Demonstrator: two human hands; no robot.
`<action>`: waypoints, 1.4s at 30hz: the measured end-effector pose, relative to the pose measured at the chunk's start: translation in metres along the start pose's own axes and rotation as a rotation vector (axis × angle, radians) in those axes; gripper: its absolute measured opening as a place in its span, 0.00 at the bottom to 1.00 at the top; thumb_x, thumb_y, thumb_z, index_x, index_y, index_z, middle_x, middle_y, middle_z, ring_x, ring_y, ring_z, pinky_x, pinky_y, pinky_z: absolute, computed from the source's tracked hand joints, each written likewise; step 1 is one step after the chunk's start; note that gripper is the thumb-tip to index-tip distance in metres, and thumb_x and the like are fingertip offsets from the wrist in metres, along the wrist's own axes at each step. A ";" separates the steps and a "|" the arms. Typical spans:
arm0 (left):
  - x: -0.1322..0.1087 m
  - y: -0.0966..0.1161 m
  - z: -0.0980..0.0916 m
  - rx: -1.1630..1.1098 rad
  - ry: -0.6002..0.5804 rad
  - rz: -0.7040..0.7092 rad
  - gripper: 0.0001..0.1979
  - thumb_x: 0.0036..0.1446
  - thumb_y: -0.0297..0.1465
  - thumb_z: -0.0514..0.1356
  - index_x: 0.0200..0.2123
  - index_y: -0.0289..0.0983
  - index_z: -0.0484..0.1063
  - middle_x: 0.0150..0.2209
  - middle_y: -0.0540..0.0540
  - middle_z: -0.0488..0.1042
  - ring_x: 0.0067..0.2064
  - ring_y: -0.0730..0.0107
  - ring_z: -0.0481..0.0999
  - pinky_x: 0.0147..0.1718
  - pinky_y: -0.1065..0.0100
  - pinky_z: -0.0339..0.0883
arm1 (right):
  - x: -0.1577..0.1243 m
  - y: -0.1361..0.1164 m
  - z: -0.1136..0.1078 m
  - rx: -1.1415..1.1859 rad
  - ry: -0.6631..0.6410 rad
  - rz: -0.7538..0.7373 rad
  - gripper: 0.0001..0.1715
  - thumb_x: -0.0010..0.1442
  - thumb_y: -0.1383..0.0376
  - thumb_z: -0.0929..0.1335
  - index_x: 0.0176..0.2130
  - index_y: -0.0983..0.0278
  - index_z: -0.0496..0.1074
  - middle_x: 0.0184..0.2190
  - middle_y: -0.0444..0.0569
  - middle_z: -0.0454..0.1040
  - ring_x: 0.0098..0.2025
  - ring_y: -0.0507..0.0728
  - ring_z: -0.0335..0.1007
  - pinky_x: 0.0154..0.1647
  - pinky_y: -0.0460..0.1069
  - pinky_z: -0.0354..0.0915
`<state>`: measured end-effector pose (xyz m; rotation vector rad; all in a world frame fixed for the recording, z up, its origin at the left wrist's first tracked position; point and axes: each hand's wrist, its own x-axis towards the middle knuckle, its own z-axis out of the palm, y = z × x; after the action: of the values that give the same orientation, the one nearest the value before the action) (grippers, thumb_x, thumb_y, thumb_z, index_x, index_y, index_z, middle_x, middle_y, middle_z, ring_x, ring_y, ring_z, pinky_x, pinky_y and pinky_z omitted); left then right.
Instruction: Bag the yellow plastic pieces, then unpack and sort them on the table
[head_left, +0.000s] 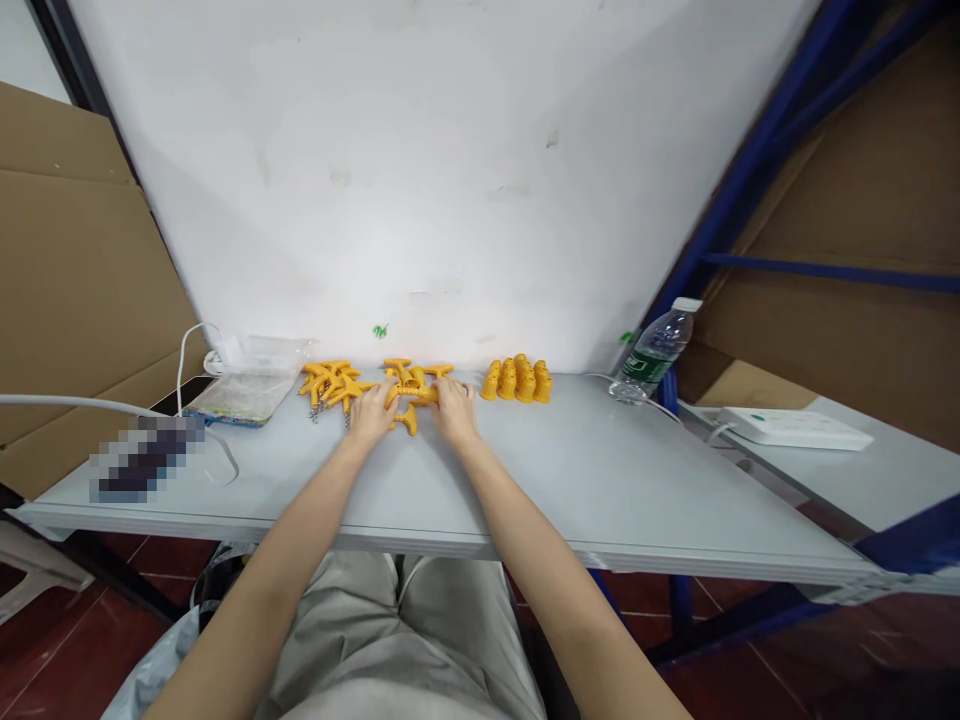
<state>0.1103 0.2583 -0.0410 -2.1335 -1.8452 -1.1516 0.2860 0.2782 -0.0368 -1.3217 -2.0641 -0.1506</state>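
My left hand (pixel 371 412) and my right hand (pixel 455 410) are close together above the table, fingers curled inward. Between them runs a yellow plastic piece with a ridged stretch (pixel 412 392), its ends covered by my fingers. Whether it is one part or two joined cannot be made out. Just below it lies a loose yellow T-shaped handle (pixel 409 420). Left of my left hand is a pile of yellow T-shaped handles (pixel 328 378), some with small metal ends. More yellow pieces (pixel 397 364) lie behind my hands. Yellow cup-like parts (pixel 517 380) stand in rows at right.
A plastic bottle (pixel 654 355) leans by the blue frame on the right. At left are a clear bag (pixel 259 380), a white cable (pixel 181 370) and a blurred-out item (pixel 146 460). A white panel (pixel 450 180) rises behind the table. A power strip (pixel 795 428) lies far right.
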 end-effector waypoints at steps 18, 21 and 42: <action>0.000 0.009 -0.014 0.095 -0.094 -0.121 0.20 0.59 0.33 0.56 0.55 0.43 0.71 0.43 0.44 0.80 0.44 0.56 0.78 0.42 0.62 0.69 | -0.001 -0.002 -0.004 -0.006 -0.055 -0.092 0.13 0.64 0.63 0.63 0.46 0.63 0.72 0.44 0.57 0.75 0.50 0.64 0.66 0.54 0.59 0.52; 0.001 0.012 -0.015 0.132 -0.142 -0.158 0.20 0.60 0.35 0.56 0.56 0.45 0.70 0.43 0.46 0.80 0.45 0.58 0.78 0.44 0.64 0.68 | -0.001 -0.003 -0.003 -0.031 -0.022 -0.089 0.11 0.63 0.66 0.63 0.46 0.63 0.70 0.44 0.56 0.75 0.49 0.63 0.66 0.54 0.58 0.52; 0.005 0.010 -0.022 0.214 -0.122 -0.224 0.19 0.63 0.30 0.51 0.54 0.42 0.74 0.40 0.42 0.80 0.44 0.57 0.78 0.43 0.62 0.68 | -0.003 0.002 0.002 -0.003 -0.011 -0.067 0.18 0.59 0.73 0.61 0.48 0.62 0.68 0.43 0.55 0.75 0.48 0.63 0.66 0.52 0.57 0.53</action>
<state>0.1084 0.2481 -0.0184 -1.9591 -2.1957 -0.8284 0.2879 0.2779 -0.0405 -1.2587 -2.1185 -0.1763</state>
